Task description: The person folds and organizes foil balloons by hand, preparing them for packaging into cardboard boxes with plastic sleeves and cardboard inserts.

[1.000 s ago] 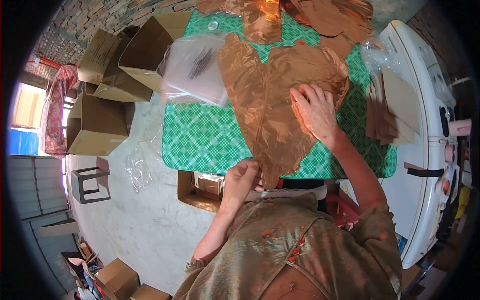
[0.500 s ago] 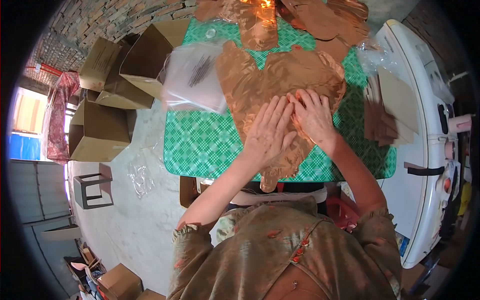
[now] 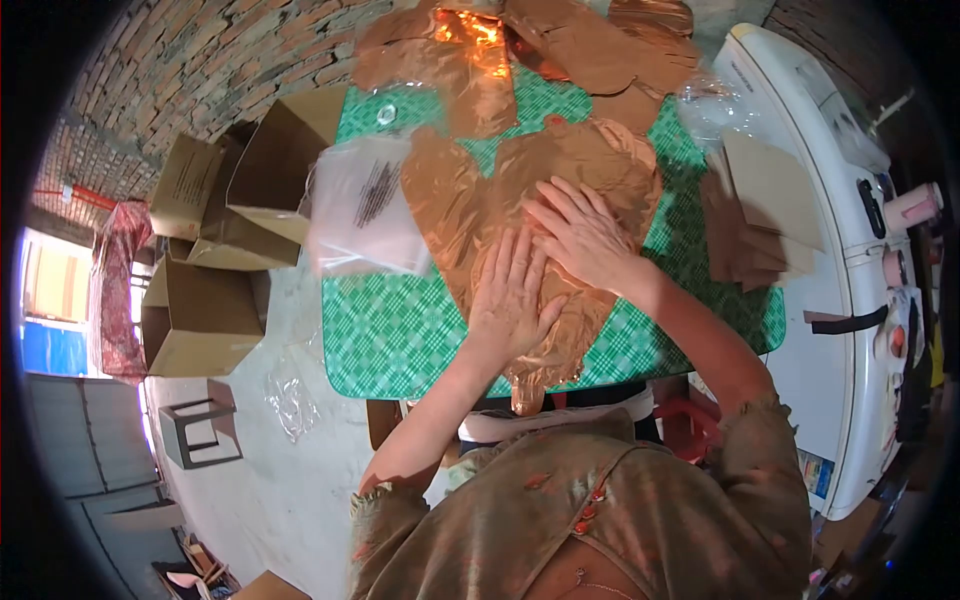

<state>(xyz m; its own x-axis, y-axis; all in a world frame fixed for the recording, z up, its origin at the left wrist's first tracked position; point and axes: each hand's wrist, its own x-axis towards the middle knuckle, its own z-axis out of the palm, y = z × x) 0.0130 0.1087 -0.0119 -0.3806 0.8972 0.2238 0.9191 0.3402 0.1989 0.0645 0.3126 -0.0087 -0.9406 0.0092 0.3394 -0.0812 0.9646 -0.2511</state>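
Observation:
A flat, crinkled copper-coloured foil balloon [image 3: 580, 152] in a heart shape lies on the green checked tablecloth [image 3: 385, 335]. Its narrow tail hangs at the table's near edge. Spread flat on its middle is my left hand [image 3: 508, 305], fingers stretched forward. Just above and to the right, my right hand [image 3: 588, 245] also rests on the foil with its fingers extended. The hands are side by side, and neither grasps anything. Further back, more copper foil pieces [image 3: 600, 50] lie in a loose heap.
Left of the balloon is a stack of clear plastic bags [image 3: 350, 215]. Brown cardboard sheets [image 3: 765, 190] lie at the table's right, beside a white fridge [image 3: 810, 300] lying along that side. Open cartons [image 3: 210, 315] stand at left, near a small stool frame [image 3: 200, 430].
My right hand has slid up and left over the foil, its fingers now flatter. My left hand stays flat on the balloon. The whole view has shifted slightly.

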